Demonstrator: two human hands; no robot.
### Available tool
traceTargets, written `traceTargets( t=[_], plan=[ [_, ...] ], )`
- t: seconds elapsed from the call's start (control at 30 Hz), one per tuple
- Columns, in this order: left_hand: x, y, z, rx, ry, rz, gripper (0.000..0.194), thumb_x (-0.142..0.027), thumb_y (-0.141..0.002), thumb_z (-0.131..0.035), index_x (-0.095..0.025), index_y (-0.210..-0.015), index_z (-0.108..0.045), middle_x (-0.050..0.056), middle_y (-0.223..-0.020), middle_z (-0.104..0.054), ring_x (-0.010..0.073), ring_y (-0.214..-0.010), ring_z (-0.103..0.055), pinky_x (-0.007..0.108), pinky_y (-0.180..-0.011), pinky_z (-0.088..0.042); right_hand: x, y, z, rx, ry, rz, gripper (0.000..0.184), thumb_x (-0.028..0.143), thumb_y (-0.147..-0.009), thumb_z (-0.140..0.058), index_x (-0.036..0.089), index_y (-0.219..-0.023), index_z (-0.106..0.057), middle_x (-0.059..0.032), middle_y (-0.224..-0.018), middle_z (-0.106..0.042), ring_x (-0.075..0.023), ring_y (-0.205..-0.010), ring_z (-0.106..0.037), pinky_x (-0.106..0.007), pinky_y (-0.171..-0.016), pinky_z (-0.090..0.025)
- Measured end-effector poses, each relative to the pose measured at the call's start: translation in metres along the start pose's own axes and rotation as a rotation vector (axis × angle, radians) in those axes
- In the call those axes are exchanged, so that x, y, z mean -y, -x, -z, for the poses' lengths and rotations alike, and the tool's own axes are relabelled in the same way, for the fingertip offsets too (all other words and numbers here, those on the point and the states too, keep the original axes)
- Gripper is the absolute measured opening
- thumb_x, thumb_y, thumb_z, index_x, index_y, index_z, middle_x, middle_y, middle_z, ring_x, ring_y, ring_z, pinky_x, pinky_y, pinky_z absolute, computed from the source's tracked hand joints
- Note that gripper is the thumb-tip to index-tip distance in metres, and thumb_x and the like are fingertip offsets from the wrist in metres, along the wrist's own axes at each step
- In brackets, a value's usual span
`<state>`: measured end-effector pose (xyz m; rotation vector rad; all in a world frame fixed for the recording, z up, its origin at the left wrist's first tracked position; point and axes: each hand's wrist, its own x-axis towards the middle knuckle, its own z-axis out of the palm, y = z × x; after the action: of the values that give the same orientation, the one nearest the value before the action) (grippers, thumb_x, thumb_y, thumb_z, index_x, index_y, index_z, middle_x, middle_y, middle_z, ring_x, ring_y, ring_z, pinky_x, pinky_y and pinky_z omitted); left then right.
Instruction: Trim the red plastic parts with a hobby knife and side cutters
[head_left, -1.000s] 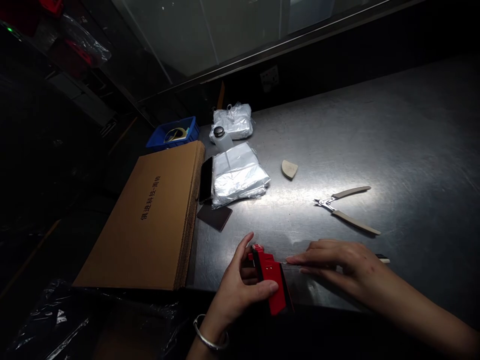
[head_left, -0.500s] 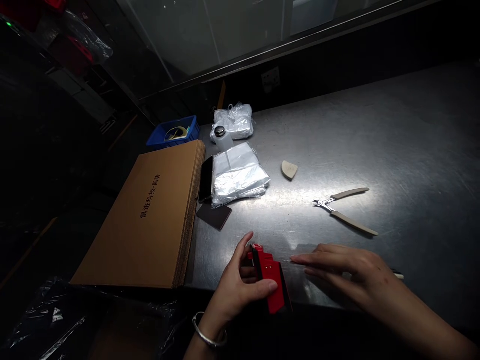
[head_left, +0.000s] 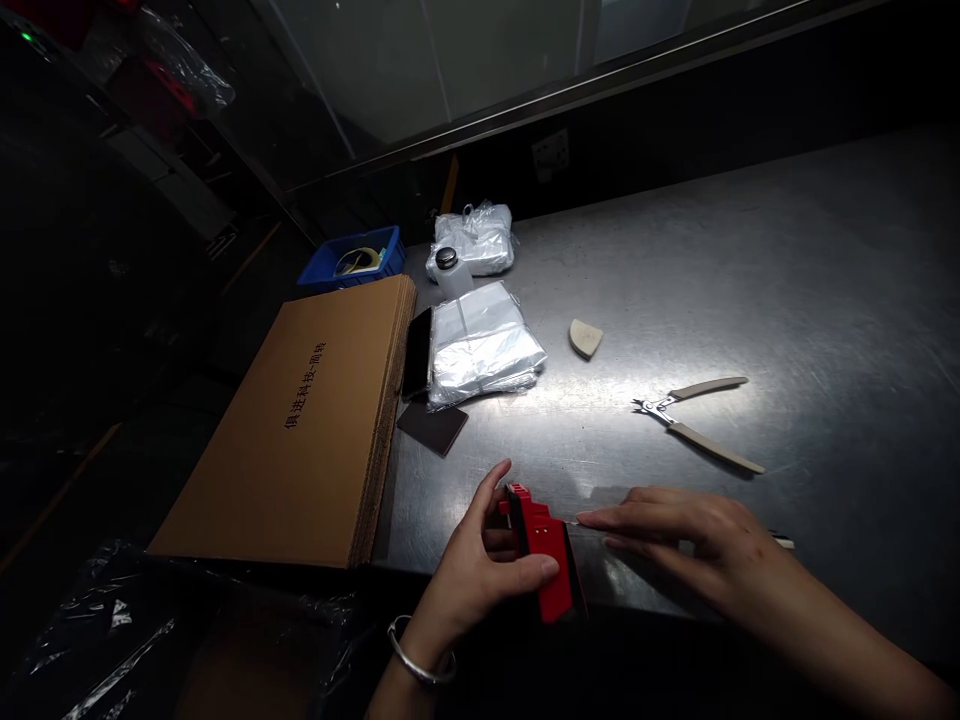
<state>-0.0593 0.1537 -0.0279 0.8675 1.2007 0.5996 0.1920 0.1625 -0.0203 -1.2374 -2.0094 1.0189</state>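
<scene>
My left hand (head_left: 487, 575) grips a red plastic part (head_left: 551, 565) with black edges, thumb on its face and the other fingers behind it. The part has a stepped upper end and small holes, and is tilted above the table's front edge. In my right hand (head_left: 694, 540), closed fingers hold a slim knife-like tool, mostly hidden by the hand. Its thin metal tip (head_left: 571, 523) points left, at or very near the red part's right edge; I cannot tell whether they touch. A black-and-pale handle end (head_left: 781, 540) shows behind the wrist.
Nippers (head_left: 694, 420) lie spread on the metal table (head_left: 825, 300), near a pale wedge-shaped block (head_left: 585, 338). To the left are clear plastic bags (head_left: 487, 345), a phone (head_left: 418, 355), a dark flat pad (head_left: 435, 428), a bottle (head_left: 453, 275), stacked cardboard (head_left: 292, 430) and a blue bin (head_left: 352, 258).
The view has shifted slightly, moving the table items a little to the right. The tool tip now sits closer to the red part's edge. Both hands keep their hold.
</scene>
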Motion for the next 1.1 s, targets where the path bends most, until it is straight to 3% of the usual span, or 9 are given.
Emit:
traceTargets(
  t=[0.2,0.4,0.57,0.8,0.87,0.93,1.0,1.07,1.1],
  plan=[
    [-0.002,-0.001,0.0,-0.004,-0.011,0.009,0.105,-0.032,-0.065,-0.088,-0.03,-0.152,-0.031,0.014,-0.151,-0.044,0.0295,-0.11,-0.064,0.04,-0.092,-0.052,-0.001,0.004,-0.008,-0.174,0.251,-0.037,0.028,0.032,-0.096,-0.055,0.039,-0.115,-0.074,-0.0003,-0.097,-0.074,-0.0175,-0.076,-0.072,-0.026,-0.055,-0.051],
    [-0.001,-0.001,-0.001,-0.008,0.005,0.013,0.105,-0.033,-0.064,-0.089,-0.029,-0.152,-0.032,0.015,-0.151,-0.043,0.0291,-0.109,-0.065,0.039,-0.091,-0.053,-0.028,0.002,-0.019,-0.149,0.203,-0.191,0.027,0.041,-0.097,-0.052,0.038,-0.113,-0.073,0.0006,-0.093,-0.076,-0.0194,-0.075,-0.073,-0.031,-0.059,-0.056],
    [-0.001,0.003,-0.005,-0.026,0.06,0.005,0.106,-0.032,-0.065,-0.09,-0.028,-0.153,-0.029,0.016,-0.145,-0.048,0.0291,-0.106,-0.067,0.04,-0.089,-0.054,-0.041,0.017,-0.02,-0.337,0.31,-0.152,0.039,0.045,-0.095,-0.05,0.033,-0.129,-0.065,-0.0078,-0.132,-0.065,-0.0339,-0.117,-0.063,-0.053,-0.089,-0.056],
    [0.001,0.003,-0.053,-0.229,0.467,-0.098,0.107,-0.047,-0.072,-0.084,-0.029,-0.153,-0.016,0.015,-0.146,-0.05,0.0329,-0.128,-0.056,0.04,-0.104,-0.047,-0.007,0.056,-0.058,-0.271,-0.178,-0.197,0.094,0.036,-0.077,-0.079,0.038,-0.154,-0.026,-0.0052,-0.154,-0.048,-0.0294,-0.138,-0.048,-0.04,-0.107,-0.049],
    [0.006,0.002,-0.069,-0.2,0.55,-0.097,0.115,-0.054,-0.07,-0.083,-0.029,-0.154,-0.01,0.017,-0.145,-0.052,0.0361,-0.127,-0.057,0.045,-0.104,-0.047,0.0,0.049,-0.066,-0.313,-0.247,-0.184,0.08,0.029,-0.082,-0.074,0.034,-0.151,-0.034,-0.007,-0.151,-0.051,-0.0274,-0.137,-0.049,-0.04,-0.109,-0.046],
    [0.009,0.003,-0.075,-0.196,0.521,-0.121,0.119,-0.064,-0.069,-0.079,-0.028,-0.155,-0.006,0.02,-0.147,-0.05,0.0391,-0.13,-0.054,0.048,-0.105,-0.045,0.005,0.037,-0.059,-0.365,-0.244,-0.1,0.057,0.019,-0.087,-0.063,0.03,-0.141,-0.048,-0.0076,-0.144,-0.059,-0.0246,-0.132,-0.055,-0.038,-0.107,-0.049],
    [0.007,0.007,-0.067,-0.317,0.34,-0.256,0.114,-0.071,-0.07,-0.073,-0.028,-0.156,-0.011,0.018,-0.158,-0.035,0.0374,-0.143,-0.038,0.046,-0.113,-0.037,0.011,0.027,-0.04,-0.353,-0.172,0.025,0.051,0.011,-0.083,-0.058,0.028,-0.131,-0.058,-0.0077,-0.134,-0.066,-0.0245,-0.126,-0.061,-0.038,-0.104,-0.052],
    [-0.006,0.014,-0.051,-0.441,0.067,-0.45,0.094,-0.066,-0.077,-0.07,-0.032,-0.153,-0.028,0.008,-0.166,-0.022,0.0307,-0.151,-0.021,0.04,-0.12,-0.023,0.019,0.021,-0.016,-0.244,-0.092,0.123,0.055,0.007,-0.076,-0.057,0.027,-0.127,-0.063,-0.0071,-0.128,-0.07,-0.0253,-0.122,-0.064,-0.038,-0.102,-0.054],
    [-0.016,0.017,-0.043,-0.42,-0.08,-0.524,0.078,-0.061,-0.081,-0.07,-0.033,-0.148,-0.041,0.005,-0.164,-0.029,0.029,-0.151,-0.023,0.039,-0.121,-0.02,0.023,0.018,-0.006,-0.176,-0.064,0.153,0.056,0.005,-0.075,-0.057,0.027,-0.126,-0.064,-0.0066,-0.127,-0.071,-0.0253,-0.121,-0.064,-0.038,-0.102,-0.054]
  ],
)
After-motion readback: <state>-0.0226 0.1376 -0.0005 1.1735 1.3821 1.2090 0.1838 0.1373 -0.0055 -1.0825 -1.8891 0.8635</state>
